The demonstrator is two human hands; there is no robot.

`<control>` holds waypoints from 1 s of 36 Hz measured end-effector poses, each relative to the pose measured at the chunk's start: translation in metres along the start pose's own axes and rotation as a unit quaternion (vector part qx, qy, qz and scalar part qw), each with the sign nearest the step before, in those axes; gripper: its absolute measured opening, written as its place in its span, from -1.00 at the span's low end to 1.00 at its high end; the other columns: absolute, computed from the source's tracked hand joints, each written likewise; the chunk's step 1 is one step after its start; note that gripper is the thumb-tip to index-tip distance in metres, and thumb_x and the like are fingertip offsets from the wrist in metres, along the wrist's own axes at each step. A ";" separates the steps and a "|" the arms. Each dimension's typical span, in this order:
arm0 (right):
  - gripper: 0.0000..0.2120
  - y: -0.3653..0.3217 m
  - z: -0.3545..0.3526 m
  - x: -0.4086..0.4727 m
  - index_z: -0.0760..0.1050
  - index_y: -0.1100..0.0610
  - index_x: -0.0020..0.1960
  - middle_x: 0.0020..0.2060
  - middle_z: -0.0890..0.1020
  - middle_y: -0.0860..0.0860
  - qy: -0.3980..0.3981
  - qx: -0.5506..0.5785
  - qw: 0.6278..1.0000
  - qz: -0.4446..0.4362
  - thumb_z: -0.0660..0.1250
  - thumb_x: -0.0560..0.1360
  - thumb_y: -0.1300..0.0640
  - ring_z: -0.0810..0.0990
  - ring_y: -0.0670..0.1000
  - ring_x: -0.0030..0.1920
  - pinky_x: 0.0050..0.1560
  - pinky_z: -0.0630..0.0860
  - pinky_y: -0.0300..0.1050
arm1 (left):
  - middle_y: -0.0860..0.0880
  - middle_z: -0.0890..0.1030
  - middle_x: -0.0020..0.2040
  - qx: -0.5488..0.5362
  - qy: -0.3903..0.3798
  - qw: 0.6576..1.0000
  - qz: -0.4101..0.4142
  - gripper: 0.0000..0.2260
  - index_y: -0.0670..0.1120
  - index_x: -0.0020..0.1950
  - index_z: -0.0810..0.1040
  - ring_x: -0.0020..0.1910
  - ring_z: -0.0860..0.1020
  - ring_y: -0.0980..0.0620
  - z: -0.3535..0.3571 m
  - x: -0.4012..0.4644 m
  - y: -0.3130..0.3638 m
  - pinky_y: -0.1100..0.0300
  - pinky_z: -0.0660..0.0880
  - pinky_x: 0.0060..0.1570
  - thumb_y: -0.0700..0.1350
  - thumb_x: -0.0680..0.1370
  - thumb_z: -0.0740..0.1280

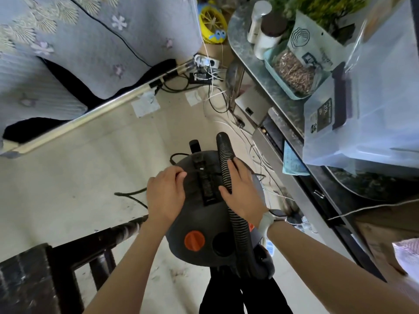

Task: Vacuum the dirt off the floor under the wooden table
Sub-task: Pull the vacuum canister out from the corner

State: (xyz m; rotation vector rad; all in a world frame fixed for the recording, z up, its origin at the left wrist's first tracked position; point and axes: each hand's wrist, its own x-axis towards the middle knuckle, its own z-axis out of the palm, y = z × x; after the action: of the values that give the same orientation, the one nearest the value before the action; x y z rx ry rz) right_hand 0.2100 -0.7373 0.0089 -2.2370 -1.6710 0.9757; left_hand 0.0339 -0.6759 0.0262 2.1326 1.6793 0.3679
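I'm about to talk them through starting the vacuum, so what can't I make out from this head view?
- Hose nozzle end: runs down behind the vacuum body, hidden.
- Handle and switch: partly covered by the left hand and right hand.
- Power cord plug: passes behind the left hand.
- Dirt on floor: too small.

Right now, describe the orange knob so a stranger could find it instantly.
Find the dark round vacuum cleaner on the pale floor, under both hands. On its near side sits the orange knob, left of a round black hole. It is the only bright orange part on the grey body.
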 end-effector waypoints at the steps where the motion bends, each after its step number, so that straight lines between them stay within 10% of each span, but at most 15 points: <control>1: -0.31 -0.005 0.001 0.002 -0.09 0.12 0.56 0.54 -0.04 0.12 0.000 -0.024 1.000 -0.010 0.22 0.58 0.04 -0.01 0.14 0.52 0.49 0.01 0.00 | -0.12 0.64 -0.19 -0.023 0.011 1.000 -0.010 -0.86 -0.18 -0.06 0.58 -0.24 0.57 -0.20 -0.004 -0.006 0.002 -0.03 0.46 -0.19 -0.18 0.60 0.25; 5: -0.39 -0.019 0.007 0.011 -0.08 0.01 0.57 0.55 -0.02 0.11 -0.008 -0.162 0.984 -0.079 0.14 0.61 0.04 -0.11 0.15 0.54 0.48 -0.08 0.22 | 0.02 0.57 -0.26 -0.122 0.031 0.988 -0.092 -0.88 -0.11 -0.07 0.53 -0.27 0.50 -0.05 -0.019 -0.021 0.006 0.16 0.29 -0.26 -0.17 0.61 0.22; 9: -0.73 -0.028 0.007 0.023 0.39 0.07 0.29 0.21 0.55 0.04 -0.028 -0.177 0.979 -0.102 0.10 0.62 0.10 0.34 0.07 0.40 0.47 -0.16 0.22 | 0.14 0.50 -0.29 -0.206 0.057 0.965 -0.150 -0.87 -0.02 -0.12 0.45 -0.29 0.44 0.07 -0.031 -0.032 0.008 0.12 0.36 -0.22 -0.16 0.61 0.19; 13: -0.84 -0.037 -0.006 0.031 0.53 0.20 0.00 -0.24 0.66 0.11 0.093 -0.085 0.974 -0.188 0.18 0.56 0.20 0.65 0.18 -0.16 0.32 0.35 0.21 | 0.12 0.51 -0.27 -0.265 0.074 0.948 -0.163 -0.86 0.07 -0.18 0.42 -0.26 0.47 0.16 -0.051 -0.036 0.007 0.26 0.40 -0.20 -0.04 0.57 0.18; 16: -0.73 -0.055 -0.028 0.030 0.58 0.28 0.09 -0.17 0.66 0.18 0.095 0.025 0.970 -0.222 0.17 0.56 0.17 0.65 0.22 -0.16 -0.11 0.59 0.10 | 0.13 0.56 -0.23 -0.264 0.062 0.953 -0.132 -0.83 0.15 -0.19 0.43 -0.17 0.49 0.21 -0.072 -0.036 0.009 0.48 0.37 -0.22 -0.03 0.59 0.21; 22: -0.70 -0.105 -0.081 0.022 0.60 0.25 0.12 -0.05 0.68 0.10 0.222 0.096 0.917 -0.318 0.19 0.57 0.11 0.65 0.11 -0.05 -0.02 0.59 0.00 | 0.13 0.50 -0.32 -0.272 0.101 0.956 -0.049 -0.90 0.01 -0.06 0.47 -0.30 0.48 0.27 -0.111 -0.036 0.024 0.50 0.34 -0.29 -0.15 0.62 0.22; 36: -0.74 -0.022 -0.041 -0.086 0.61 0.23 -0.07 -0.24 0.58 0.09 0.166 0.040 0.948 -0.269 0.23 0.55 0.08 0.56 0.11 -0.20 -0.12 0.45 -0.04 | 0.12 0.60 -0.29 -0.284 0.058 0.942 -0.169 -0.91 0.08 -0.15 0.58 -0.25 0.54 0.13 -0.082 -0.148 0.010 0.39 0.40 -0.21 -0.09 0.53 0.35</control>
State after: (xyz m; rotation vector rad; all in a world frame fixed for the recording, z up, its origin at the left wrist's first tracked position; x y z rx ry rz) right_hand 0.2041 -0.7983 0.0852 -1.6278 -1.8788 0.4888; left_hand -0.0298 -0.8092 0.1098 1.4033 1.6991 0.7737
